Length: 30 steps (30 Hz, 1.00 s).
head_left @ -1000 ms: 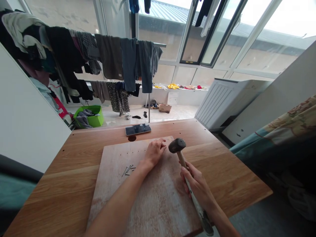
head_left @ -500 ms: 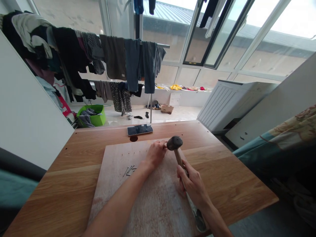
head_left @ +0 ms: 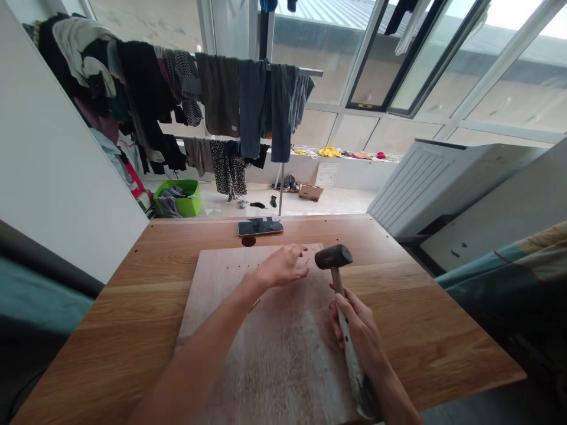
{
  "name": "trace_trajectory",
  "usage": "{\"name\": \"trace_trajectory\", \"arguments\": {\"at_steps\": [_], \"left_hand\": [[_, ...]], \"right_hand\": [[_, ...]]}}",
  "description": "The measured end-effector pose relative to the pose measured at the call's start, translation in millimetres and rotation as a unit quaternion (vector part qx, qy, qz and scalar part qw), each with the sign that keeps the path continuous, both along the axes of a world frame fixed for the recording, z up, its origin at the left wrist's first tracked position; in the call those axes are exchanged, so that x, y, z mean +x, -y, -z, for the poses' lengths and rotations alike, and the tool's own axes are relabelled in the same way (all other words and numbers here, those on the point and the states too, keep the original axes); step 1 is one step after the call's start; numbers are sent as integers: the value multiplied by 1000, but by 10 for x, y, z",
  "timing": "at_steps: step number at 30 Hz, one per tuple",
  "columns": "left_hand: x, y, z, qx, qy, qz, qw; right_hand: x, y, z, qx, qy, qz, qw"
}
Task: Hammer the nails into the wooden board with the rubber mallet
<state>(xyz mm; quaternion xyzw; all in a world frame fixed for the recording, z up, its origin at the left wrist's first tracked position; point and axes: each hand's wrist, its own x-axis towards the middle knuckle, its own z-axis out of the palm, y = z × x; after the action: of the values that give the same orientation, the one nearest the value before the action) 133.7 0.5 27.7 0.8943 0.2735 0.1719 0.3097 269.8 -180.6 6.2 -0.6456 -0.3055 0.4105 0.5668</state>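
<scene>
Right hand (head_left: 361, 330) is gripping the wooden handle of a hammer (head_left: 339, 277) around its middle, fingers wrapped tight, with the dark head sitting at the 12 o'clock end of the handle, just above the board and pointing sideways. Left hand (head_left: 283, 267) is hovering at about 9 o'clock from the hammer head, fingers loosely curled together with the fingertips pinched narrow, and there's a thin nail (head_left: 305, 260) poking out right at those fingertips, though it's too small to say whether it's actually standing in the wood. Both hands are working over a pale, scuffed wooden board (head_left: 283, 354) that's lying flat on a wooden table (head_left: 425, 330), and the board is showing a few tiny holes near its far edge. A spare nail or two seems to be peeking out just beside the left forearm, mostly hidden by it. At 12 o'clock from the board a smartphone (head_left: 260, 226) is lying face up near the table's far edge, right beside a round hole (head_left: 248, 241) in the tabletop. Further back there's a drying rack (head_left: 248, 100) hanging full of clothes, and a green laundry basket (head_left: 179, 199) is sitting on the floor around 11 o'clock.
</scene>
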Motion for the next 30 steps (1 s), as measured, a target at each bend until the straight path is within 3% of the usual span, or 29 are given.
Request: {"name": "trace_trajectory", "arguments": {"at_steps": [3, 7, 11, 15, 19, 23, 26, 30], "left_hand": [[-333, 75, -279, 23, -137, 48, 989], [-703, 267, -522, 86, -301, 37, 949], [-839, 385, -450, 138, -343, 28, 929], [-822, 408, -331, 157, -336, 19, 928], [-802, 408, -331, 175, -330, 32, 927], [-801, 352, -330, 140, -245, 14, 959], [-720, 239, -257, 70, -86, 11, 994], [-417, 57, -49, -62, 116, -27, 991]], "right_hand": [[5, 9, 25, -2, -15, 1, 1000], [14, 20, 43, 9, -4, -7, 1000], [5, 12, 7, 18, 5, -10, 1000], [-2, 4, -5, 15, 7, -8, 1000], [8, 12, 15, 13, 3, -14, 1000], [10, 13, 13, 13, -4, -7, 1000], [-2, 6, -10, 13, -10, -4, 1000], [-24, 1, -55, 13, -2, -1, 1000]]}}
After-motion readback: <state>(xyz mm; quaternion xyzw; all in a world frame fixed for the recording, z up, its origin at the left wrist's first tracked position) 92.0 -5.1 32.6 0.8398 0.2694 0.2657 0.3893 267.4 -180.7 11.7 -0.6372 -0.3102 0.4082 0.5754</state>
